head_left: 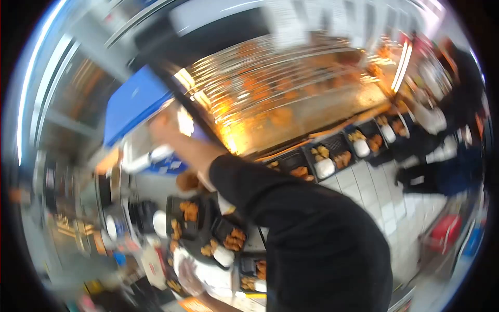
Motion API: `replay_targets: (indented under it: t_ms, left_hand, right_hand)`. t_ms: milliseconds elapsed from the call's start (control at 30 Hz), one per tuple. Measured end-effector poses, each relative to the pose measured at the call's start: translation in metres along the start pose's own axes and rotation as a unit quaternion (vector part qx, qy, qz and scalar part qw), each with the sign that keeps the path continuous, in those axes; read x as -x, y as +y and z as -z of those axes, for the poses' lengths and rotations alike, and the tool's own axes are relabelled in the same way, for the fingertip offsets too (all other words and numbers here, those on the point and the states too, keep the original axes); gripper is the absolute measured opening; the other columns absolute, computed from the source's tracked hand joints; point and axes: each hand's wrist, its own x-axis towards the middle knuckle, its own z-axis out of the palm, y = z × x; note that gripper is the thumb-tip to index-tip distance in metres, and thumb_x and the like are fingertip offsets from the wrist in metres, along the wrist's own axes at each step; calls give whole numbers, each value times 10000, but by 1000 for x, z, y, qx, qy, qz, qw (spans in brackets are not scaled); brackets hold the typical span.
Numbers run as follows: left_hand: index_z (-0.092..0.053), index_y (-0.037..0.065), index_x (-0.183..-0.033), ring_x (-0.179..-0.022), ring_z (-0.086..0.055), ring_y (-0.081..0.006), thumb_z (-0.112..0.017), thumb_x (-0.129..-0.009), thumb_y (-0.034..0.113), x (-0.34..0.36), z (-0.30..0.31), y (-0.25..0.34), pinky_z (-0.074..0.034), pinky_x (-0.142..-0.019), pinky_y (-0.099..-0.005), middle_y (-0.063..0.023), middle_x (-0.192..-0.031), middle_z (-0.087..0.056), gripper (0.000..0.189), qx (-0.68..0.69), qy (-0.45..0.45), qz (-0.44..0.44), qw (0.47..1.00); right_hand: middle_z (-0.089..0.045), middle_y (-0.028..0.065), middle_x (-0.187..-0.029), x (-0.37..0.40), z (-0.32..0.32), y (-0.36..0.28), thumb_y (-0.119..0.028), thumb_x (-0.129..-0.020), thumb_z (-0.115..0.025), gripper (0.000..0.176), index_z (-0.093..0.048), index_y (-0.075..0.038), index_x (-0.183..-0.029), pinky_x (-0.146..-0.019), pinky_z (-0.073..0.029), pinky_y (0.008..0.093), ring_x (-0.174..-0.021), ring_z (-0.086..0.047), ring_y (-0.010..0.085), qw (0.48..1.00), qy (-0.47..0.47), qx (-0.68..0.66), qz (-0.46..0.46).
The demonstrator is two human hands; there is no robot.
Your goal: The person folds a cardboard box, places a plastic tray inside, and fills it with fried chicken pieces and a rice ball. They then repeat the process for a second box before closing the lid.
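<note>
My right hand [163,125], at the end of a black sleeve, reaches to the upper left against the lower edge of a blue box or lid [136,101]. Its fingers are smeared by motion, so a grip on the blue thing cannot be made out. Low in the view is my left hand [189,278], seemingly in a thin clear glove, over a white surface [221,275]. Those fingers are blurred too. Close by are black trays [221,229] holding browned fried pieces [235,239], paler chunks and a white cup [223,256].
A lit glass display case [291,88] with metal racks runs across the top. Along its front stand several filled black trays [332,156]. At the right, people in dark clothes [462,93] stand by a tiled floor [374,195]. A red object [446,233] is lower right.
</note>
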Motion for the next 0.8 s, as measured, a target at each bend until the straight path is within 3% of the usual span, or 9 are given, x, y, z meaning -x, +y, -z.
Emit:
replay_targets:
  t_ms: [33, 133, 233, 300, 467, 567, 667, 700, 800]
  left_hand:
    - [-570, -74, -1298, -1064, -678, -273, -551, -1009, 247, 9, 1, 8, -563, -870, -367, -194, -1197, -668, 433, 6, 13, -3, 1000]
    - [-538, -62, -1337, -1082, -668, -250, -566, -1008, 275, 27, 5, 16, -535, -893, -327, -196, -1236, -653, 471, 100, 57, 19, 993]
    - [-583, -63, -1265, -1038, -688, -260, -587, -997, 261, 41, 4, 23, -548, -869, -335, -186, -1159, -687, 421, 109, 103, 10, 989]
    - [-592, -57, -1247, -1028, -690, -257, -584, -1000, 253, 50, 7, 26, -549, -864, -334, -178, -1147, -693, 396, 118, 110, 6, 987]
    - [-615, -38, -1235, -986, -694, -212, -578, -1007, 271, 37, -7, 26, -546, -824, -300, -136, -1119, -707, 386, 95, 106, 7, 990]
    - [-655, -9, -1217, -922, -693, -172, -632, -963, 305, -1, -21, 6, -541, -758, -283, -111, -1012, -727, 404, 71, 80, 49, 993]
    - [-729, 42, -1027, -840, -703, -241, -661, -840, 304, -54, -22, -27, -547, -751, -348, -128, -906, -733, 329, -271, 104, 33, 956]
    - [-753, 78, -979, -835, -703, -307, -654, -799, 305, -67, -22, -50, -550, -781, -405, -142, -906, -736, 306, -417, 108, -48, 901]
    - [-745, 48, -901, -866, -702, -321, -664, -767, 352, -109, -30, -94, -548, -785, -425, -166, -880, -729, 342, -330, 132, 121, 927]
  right_hand:
    - [-670, 111, -1218, -43, 28, -10, -317, -890, -611, 372, -699, -69, -1153, -914, -522, 455, -1075, -643, 274, 963, -206, 106, 139]
    - [-704, 109, -1121, -78, 61, -8, -223, -754, -751, 403, -704, -43, -1111, -907, -511, 421, -1046, -648, 285, 450, -599, -13, 663]
    - [-639, 72, -1136, -31, 86, -64, -434, -813, -678, 506, -636, -105, -1194, -794, -517, 390, -945, -628, 233, 777, -550, 140, 274]
    - [-596, 48, -1147, 32, 101, -108, -575, -852, -630, 586, -590, -146, -1250, -718, -521, 369, -878, -615, 199, 841, -509, 134, 127]
    - [-660, 27, -1000, 163, 161, -98, -373, -848, -748, 534, -593, -59, -1251, -588, -466, 257, -836, -625, 94, 766, -612, 132, 145]
    - [-672, 73, -1038, 206, 181, -35, -351, -784, -823, 626, -576, -4, -1243, -659, -505, 288, -859, -637, 134, 626, -694, 335, 116]
    - [-676, 109, -1063, 214, 177, 87, -324, -760, -845, 615, -568, -22, -1218, -775, -531, 329, -897, -655, 204, 491, -779, 346, 182]
    - [-677, 128, -1069, 223, 183, 104, -316, -750, -851, 608, -565, -27, -1204, -816, -524, 340, -932, -658, 221, 481, -767, 360, 224]
    - [-650, 166, -1098, 236, 194, 165, -121, -722, -812, 504, -574, -53, -1160, -872, -509, 426, -979, -655, 339, 489, -740, 299, 353]
